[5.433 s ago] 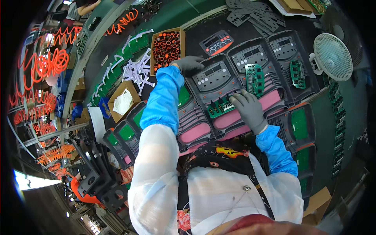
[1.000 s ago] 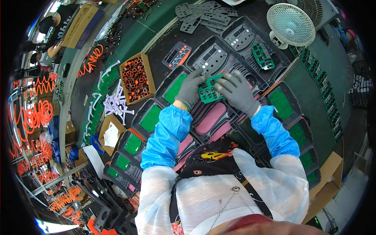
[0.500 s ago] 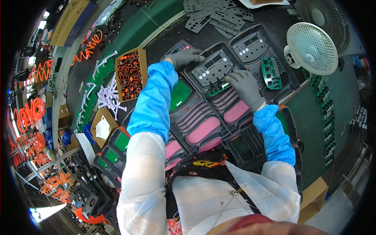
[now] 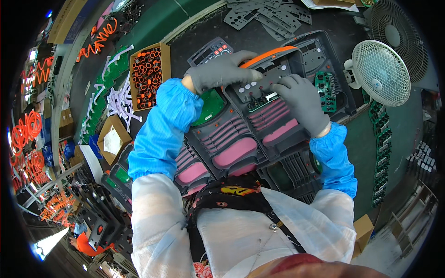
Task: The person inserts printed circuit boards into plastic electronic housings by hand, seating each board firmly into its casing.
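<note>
In front of me a dark grey plastic housing (image 4: 273,74) is tilted, its far end raised and showing an orange rim. My left hand (image 4: 222,72) grips that far-left edge, thumb on the inside and fingers around the rim. Over the right side of the same housing, my right hand (image 4: 301,102) has its gloved fingers bent and close together; its thumb is hidden. A small green circuit board (image 4: 264,103) with a white connector lies in the housing beside the right fingertips. Pink oval pads (image 4: 235,153) show in the housings nearer me.
Another housing to the right holds a green circuit board (image 4: 325,91). A carton of black-and-orange rings (image 4: 147,76) and white strips (image 4: 121,105) lie left. Grey panels (image 4: 278,21) are piled at the back. A white fan (image 4: 381,72) stands right, near a row of boards (image 4: 382,157).
The housing's far end has tilted up, exposing its orange rim. My left hand has moved from beside its far corner to grip it. My right hand stays close to the small board.
</note>
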Motion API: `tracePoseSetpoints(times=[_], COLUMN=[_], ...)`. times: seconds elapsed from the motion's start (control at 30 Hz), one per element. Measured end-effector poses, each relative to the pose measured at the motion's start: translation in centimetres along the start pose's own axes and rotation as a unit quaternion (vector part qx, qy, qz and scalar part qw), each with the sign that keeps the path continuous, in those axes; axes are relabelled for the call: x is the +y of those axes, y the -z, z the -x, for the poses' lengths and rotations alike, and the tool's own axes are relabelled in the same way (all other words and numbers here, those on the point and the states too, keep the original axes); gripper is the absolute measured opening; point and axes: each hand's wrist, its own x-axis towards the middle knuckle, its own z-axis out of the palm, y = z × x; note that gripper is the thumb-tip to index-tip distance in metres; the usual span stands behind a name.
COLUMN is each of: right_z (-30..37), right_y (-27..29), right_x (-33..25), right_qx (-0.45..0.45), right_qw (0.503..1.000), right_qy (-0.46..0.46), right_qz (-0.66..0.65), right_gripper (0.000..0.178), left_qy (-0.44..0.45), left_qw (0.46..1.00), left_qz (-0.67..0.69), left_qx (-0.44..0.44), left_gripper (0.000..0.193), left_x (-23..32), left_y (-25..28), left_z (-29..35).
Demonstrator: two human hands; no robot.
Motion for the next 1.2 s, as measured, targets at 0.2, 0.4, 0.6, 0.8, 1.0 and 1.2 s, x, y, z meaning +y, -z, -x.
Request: tracePoseSetpoints(times=[0.2,0.4,0.6,0.8,1.0,1.2], right_z=[0.0,0.1,0.0,-0.4,1.5,-0.6], right_y=[2.4,2.3,1.0,-2.1,-7.3,-6.8], right_x=[-1.8,-2.5,-1.9,-2.2,-8.3,-6.7], right_qx=[0.043,0.13,0.197,0.317,0.323,0.221], right_qw=[0.997,0.983,0.964,0.928,0.842,0.862], right_qy=[0.009,0.007,-0.004,-0.081,-0.366,-0.354], right_qz=[0.067,0.127,0.179,0.176,-0.229,-0.286], right_gripper=[0.029,0.032,0.028,0.025,0.038,0.044], left_qy=[-0.046,-0.026,-0.007,0.026,-0.004,-0.003], left_qw=[0.994,0.962,0.934,0.914,0.913,0.921], left_qz=[-0.095,-0.261,-0.335,-0.353,-0.355,-0.335], left_qx=[0.041,0.072,0.127,0.199,0.2,0.198], left_gripper=[0.086,0.095,0.092,0.078,0.077,0.078], left_x=[3.6,5.4,5.8,4.9,3.5,2.9], left_y=[-2.4,-3.7,-5.3,-5.8,-5.1,-4.2], left_z=[4.7,5.3,3.8,3.2,3.2,3.3])
